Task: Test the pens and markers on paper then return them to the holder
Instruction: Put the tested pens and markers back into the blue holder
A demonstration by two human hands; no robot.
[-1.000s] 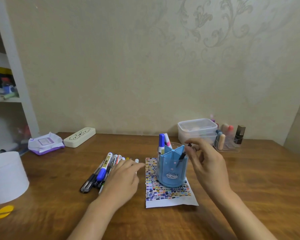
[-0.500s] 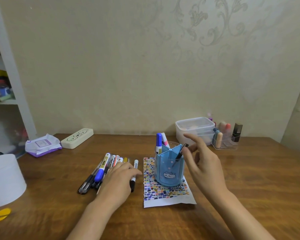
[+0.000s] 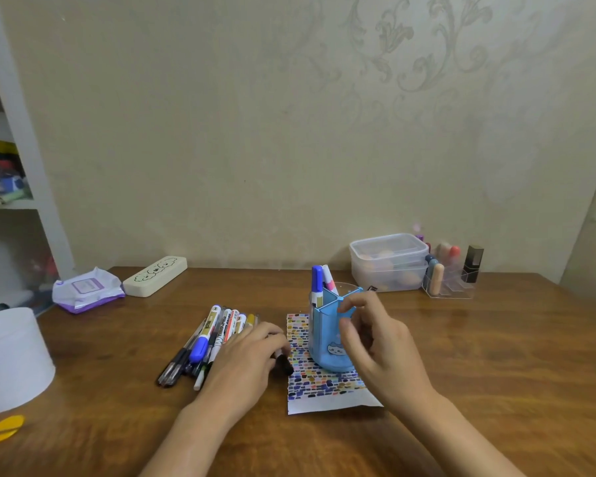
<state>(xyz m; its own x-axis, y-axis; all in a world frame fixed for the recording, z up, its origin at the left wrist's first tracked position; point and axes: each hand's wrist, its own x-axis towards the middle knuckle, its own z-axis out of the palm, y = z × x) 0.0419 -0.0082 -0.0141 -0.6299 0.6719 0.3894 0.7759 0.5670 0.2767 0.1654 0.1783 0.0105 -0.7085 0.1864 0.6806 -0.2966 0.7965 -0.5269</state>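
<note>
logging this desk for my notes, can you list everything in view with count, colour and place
pen holder: 1, blue, standing on the paper
markers in holder: 2 visible, blue cap and pink-white, back compartment
test paper: 1, white with coloured swatches, table centre
loose pens and markers: a bundle, count unclear, mixed colours, left of the paper
black marker: 1, under the left hand
pencil case: 1, cream, back left
wipes pack: 1, white and purple, beside the case
plastic container: 1, clear, back right
cosmetics organiser: 1, clear, right of the container
white tub: 1, left edge
yellow object: 1, front left
shelf: 1, white, far left
table: 1, brown wood
left hand: grips the black marker
right hand: by the holder, holds nothing visible
</note>
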